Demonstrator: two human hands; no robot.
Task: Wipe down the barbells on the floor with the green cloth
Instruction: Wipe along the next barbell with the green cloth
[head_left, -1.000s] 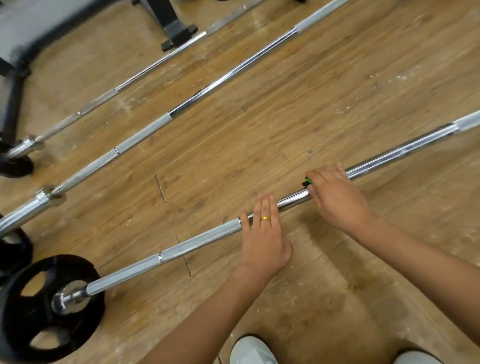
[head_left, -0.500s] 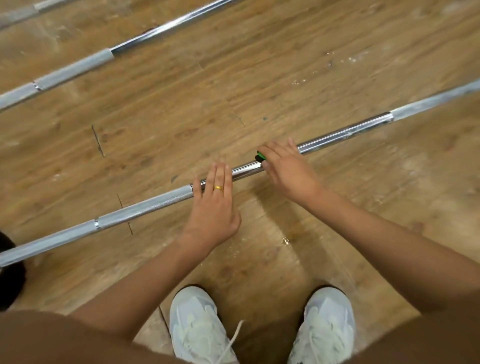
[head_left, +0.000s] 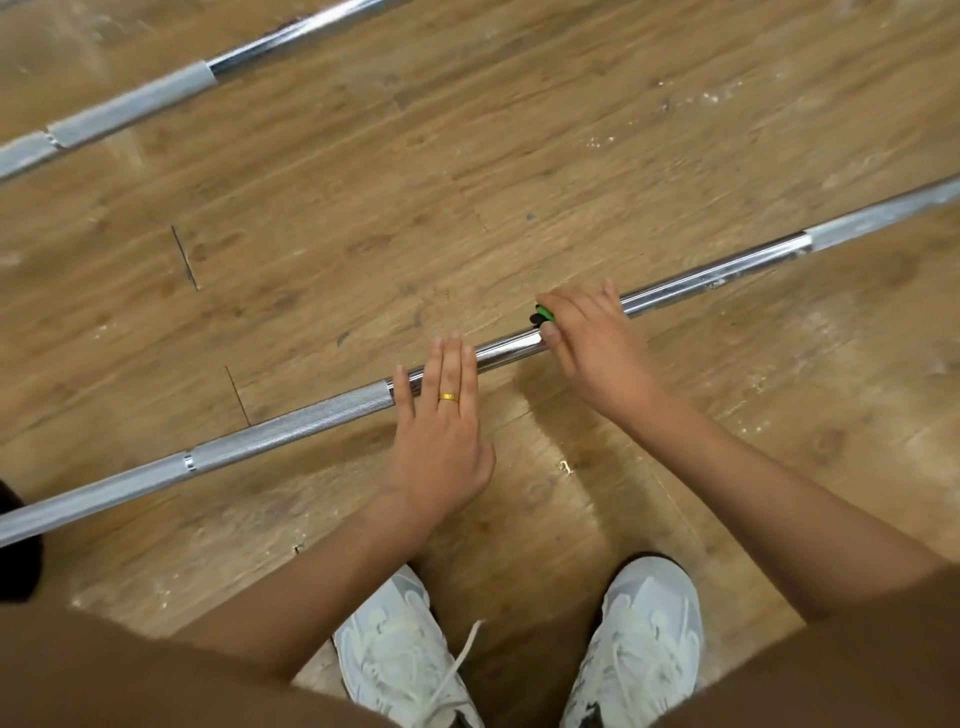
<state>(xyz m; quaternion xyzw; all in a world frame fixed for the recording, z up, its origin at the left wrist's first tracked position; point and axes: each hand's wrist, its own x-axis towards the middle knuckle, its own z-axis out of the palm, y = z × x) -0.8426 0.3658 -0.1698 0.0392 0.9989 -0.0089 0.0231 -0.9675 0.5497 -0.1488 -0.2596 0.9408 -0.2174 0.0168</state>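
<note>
A chrome barbell (head_left: 291, 428) lies slantwise across the wooden floor, from lower left to upper right. My left hand (head_left: 441, 431) rests flat on it with straight fingers, a gold ring on one finger. Just to the right, my right hand (head_left: 592, 343) is curled over the smooth part of the bar and grips the green cloth (head_left: 544, 313). Only a small green bit of the cloth shows by the fingertips; the rest is hidden under the hand.
A second barbell (head_left: 130, 106) lies parallel at the upper left. My two white shoes (head_left: 410, 649) stand just below the bar. A dark weight plate (head_left: 15, 551) shows at the left edge. The wooden floor (head_left: 363, 208) is worn and scuffed.
The view has tilted further down, so the plate and the far bars have left the frame. My right hand with the cloth sits a little further right of my left hand along the bar.
</note>
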